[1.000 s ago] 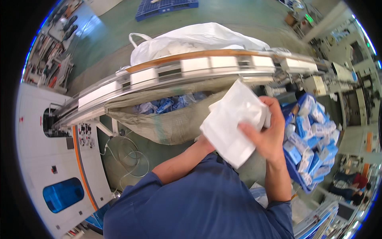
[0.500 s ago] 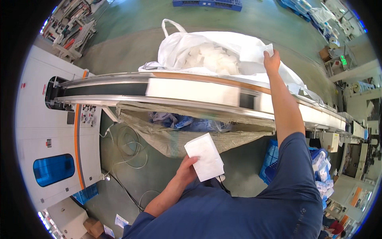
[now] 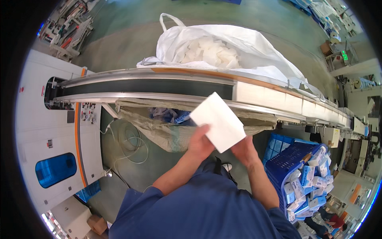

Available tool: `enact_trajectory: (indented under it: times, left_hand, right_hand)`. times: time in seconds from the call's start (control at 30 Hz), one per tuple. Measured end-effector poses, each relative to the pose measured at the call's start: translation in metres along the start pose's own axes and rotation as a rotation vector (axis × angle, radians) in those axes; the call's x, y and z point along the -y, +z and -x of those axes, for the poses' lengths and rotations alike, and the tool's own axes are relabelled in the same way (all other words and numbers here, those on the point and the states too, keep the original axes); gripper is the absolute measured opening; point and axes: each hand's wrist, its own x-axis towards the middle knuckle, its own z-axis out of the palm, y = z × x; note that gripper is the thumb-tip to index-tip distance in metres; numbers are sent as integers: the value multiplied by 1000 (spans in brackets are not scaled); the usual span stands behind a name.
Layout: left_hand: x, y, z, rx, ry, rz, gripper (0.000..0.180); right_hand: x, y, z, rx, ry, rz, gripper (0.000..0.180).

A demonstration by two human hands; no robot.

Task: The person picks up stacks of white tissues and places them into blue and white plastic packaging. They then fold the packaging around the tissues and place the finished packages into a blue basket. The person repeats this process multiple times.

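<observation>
A stack of white paper tissues (image 3: 219, 122) is held up in front of the conveyor, tilted with one corner up. My left hand (image 3: 201, 142) grips its left lower side, thumb lying over the front face. My right hand (image 3: 245, 151) holds the lower right edge; its fingertips are hidden behind the stack. Beyond it, the conveyor (image 3: 159, 87) carries a row of white tissue blocks (image 3: 270, 97) on its right half. The dark belt shows to the left of that row.
A large white bag (image 3: 254, 44) holding loose white tissue scraps (image 3: 211, 51) lies behind the conveyor. Under the belt hangs a beige sheet (image 3: 167, 137) with blue packaging. A blue basket (image 3: 278, 167) of tissue packs stands at right, a white machine (image 3: 59, 131) at left. Hoses cross the floor.
My right hand has come back from the far bag to the stack, without the white sheet it held. My left hand has raised the stack. The blocks on the conveyor have shifted right.
</observation>
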Motion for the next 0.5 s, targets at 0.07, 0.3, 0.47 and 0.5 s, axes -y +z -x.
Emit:
enact_trajectory:
  times: [0.07, 0.3, 0.47, 0.5]
  left_hand:
    - [18, 11, -5, 0, 97, -323, 60]
    - [-17, 14, -24, 201, -138, -656, 83]
    - [-35, 37, -52, 162, -247, -1038, 60]
    - [-40, 45, -63, 92, -239, -996, 49]
  right_hand:
    - [0, 11, 19, -62, -47, -153, 69]
    - [33, -9, 49, -313, -169, 330, 54]
    - [60, 4, 30, -190, -238, 672, 61]
    - [56, 3, 28, -232, -314, 656, 65]
